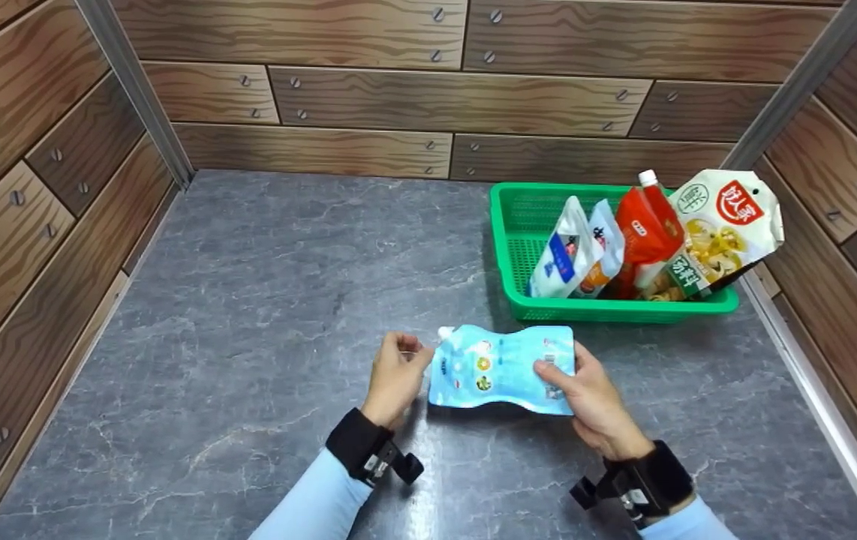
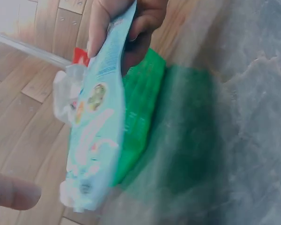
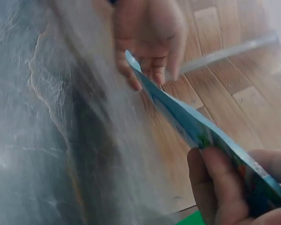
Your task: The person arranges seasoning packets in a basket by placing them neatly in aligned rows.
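A light blue spout pouch (image 1: 503, 371) is held flat in front of me, its white cap (image 1: 446, 332) at the left end. My right hand (image 1: 601, 397) grips the pouch's right end, thumb on the printed face and fingers behind. Close beside the capped end is my left hand (image 1: 395, 379), its fingers loosely bent and holding nothing. In the left wrist view, the left thumb (image 2: 18, 192) is apart from the pouch. The right wrist view shows the pouch (image 3: 178, 110) edge-on, above the table, with the left hand (image 3: 152, 37) beyond its far end.
Behind the right hand a green basket (image 1: 502, 251) stands on the grey marbled table (image 1: 248, 300). In it are two pale pouches (image 1: 567, 259), a red pouch (image 1: 646, 229) with a white cap and a cream-coloured bag (image 1: 729, 225). Wood-patterned walls (image 1: 361, 97) enclose the table.
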The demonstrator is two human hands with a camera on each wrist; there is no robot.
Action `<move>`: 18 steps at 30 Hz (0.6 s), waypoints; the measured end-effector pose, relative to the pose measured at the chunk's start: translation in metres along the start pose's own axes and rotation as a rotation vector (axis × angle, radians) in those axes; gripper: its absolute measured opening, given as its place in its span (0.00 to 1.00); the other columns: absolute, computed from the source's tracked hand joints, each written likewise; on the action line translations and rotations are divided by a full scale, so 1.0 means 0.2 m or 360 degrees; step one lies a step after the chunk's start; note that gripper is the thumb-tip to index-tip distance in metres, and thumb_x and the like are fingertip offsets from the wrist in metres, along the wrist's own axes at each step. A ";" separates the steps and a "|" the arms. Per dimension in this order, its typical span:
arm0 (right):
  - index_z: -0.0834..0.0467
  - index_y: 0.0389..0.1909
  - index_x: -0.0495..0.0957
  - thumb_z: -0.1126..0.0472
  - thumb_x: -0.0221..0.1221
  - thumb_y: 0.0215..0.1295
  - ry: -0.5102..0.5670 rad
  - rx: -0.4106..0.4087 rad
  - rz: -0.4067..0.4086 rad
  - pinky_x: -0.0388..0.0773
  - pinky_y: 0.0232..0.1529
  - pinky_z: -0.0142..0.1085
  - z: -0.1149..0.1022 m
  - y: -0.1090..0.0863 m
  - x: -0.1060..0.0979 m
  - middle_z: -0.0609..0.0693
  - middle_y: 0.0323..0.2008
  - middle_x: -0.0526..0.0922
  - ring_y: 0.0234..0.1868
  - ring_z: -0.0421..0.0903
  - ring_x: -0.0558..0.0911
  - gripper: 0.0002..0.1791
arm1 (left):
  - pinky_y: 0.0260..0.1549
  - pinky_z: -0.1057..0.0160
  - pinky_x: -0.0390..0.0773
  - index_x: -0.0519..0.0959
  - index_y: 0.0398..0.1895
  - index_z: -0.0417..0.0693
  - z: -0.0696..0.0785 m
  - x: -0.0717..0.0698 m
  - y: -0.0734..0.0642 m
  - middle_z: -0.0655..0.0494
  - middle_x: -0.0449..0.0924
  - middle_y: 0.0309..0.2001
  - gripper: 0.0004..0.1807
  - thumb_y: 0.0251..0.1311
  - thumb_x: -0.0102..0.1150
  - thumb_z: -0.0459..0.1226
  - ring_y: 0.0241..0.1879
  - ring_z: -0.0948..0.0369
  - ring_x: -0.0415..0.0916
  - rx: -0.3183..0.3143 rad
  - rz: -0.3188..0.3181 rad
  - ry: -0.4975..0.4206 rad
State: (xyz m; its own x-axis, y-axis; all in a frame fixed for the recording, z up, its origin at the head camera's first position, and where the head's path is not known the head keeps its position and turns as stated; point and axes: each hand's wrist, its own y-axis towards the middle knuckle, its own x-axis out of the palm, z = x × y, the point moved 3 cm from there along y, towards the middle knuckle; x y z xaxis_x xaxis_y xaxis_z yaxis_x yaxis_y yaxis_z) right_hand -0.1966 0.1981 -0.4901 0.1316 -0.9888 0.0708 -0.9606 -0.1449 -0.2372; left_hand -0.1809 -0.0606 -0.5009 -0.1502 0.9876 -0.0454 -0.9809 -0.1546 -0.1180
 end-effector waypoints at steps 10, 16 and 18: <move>0.59 0.47 0.76 0.64 0.69 0.56 -0.1016 -0.1245 0.0397 0.73 0.23 0.30 -0.15 -0.13 0.13 0.49 0.30 0.82 0.24 0.41 0.77 0.18 | 0.33 0.58 0.81 0.68 0.49 0.36 0.10 0.07 -0.11 0.43 0.72 0.45 0.19 0.69 0.53 0.43 0.38 0.53 0.76 -0.0043 -0.0181 -0.0317; 0.61 0.47 0.77 0.67 0.67 0.56 -0.1212 -0.1692 0.0446 0.75 0.24 0.35 -0.16 -0.16 0.22 0.52 0.34 0.83 0.27 0.42 0.80 0.17 | 0.38 0.55 0.82 0.63 0.59 0.29 0.09 0.16 -0.18 0.39 0.74 0.50 0.33 0.70 0.48 0.52 0.41 0.49 0.80 -0.0230 -0.0438 -0.0605; 0.61 0.47 0.78 0.65 0.65 0.58 -0.1245 -0.1824 0.0424 0.77 0.27 0.36 -0.16 -0.17 0.24 0.52 0.36 0.84 0.28 0.42 0.80 0.16 | 0.41 0.54 0.81 0.59 0.64 0.28 0.09 0.18 -0.20 0.38 0.73 0.53 0.38 0.70 0.46 0.55 0.44 0.47 0.79 -0.0272 -0.0536 -0.0694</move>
State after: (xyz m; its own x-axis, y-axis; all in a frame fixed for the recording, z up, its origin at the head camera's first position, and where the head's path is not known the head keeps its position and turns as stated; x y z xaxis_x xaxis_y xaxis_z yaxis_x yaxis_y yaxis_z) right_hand -0.1653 0.1565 -0.4481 -0.3463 -0.8008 -0.4886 -0.5915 -0.2178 0.7763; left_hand -0.1492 -0.0192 -0.4803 0.0944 0.8971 0.4316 -0.9550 0.2040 -0.2153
